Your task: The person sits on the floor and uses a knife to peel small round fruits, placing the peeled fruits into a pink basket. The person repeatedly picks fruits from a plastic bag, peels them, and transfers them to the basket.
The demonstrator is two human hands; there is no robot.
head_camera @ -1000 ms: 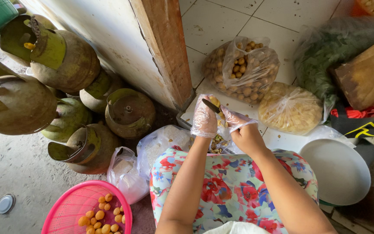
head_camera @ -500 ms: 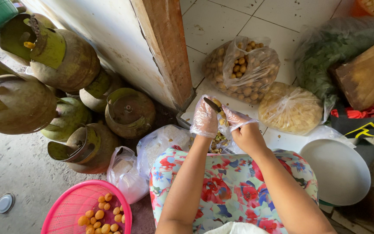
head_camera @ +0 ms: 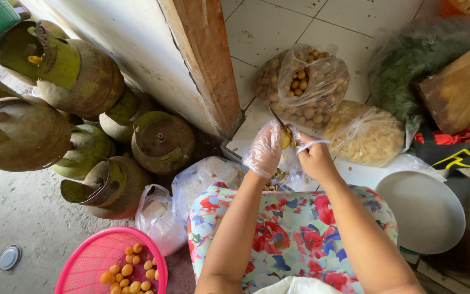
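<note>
My left hand [head_camera: 264, 149], inside a clear plastic glove, holds a small yellow fruit [head_camera: 285, 139] in front of my flowered lap. My right hand [head_camera: 312, 154] grips a small knife [head_camera: 276, 117] whose dark blade points up and left, resting against the fruit. Peel scraps [head_camera: 276, 178] lie in a clear bag below the hands. A pink basket [head_camera: 106, 265] with several peeled yellow-orange fruits sits at the lower left.
Several green gas cylinders [head_camera: 77, 81] crowd the left side by a wooden post [head_camera: 205, 60]. Clear bags of brown fruits [head_camera: 305, 81] and pale pieces [head_camera: 366, 135] lie on white tiles. A white bowl [head_camera: 421, 209], a wooden block [head_camera: 462, 87] and a bag of greens [head_camera: 409, 65] are to the right.
The hands stay in the same place; the knife and fruit shift slightly between the fingers. Nothing else has moved.
</note>
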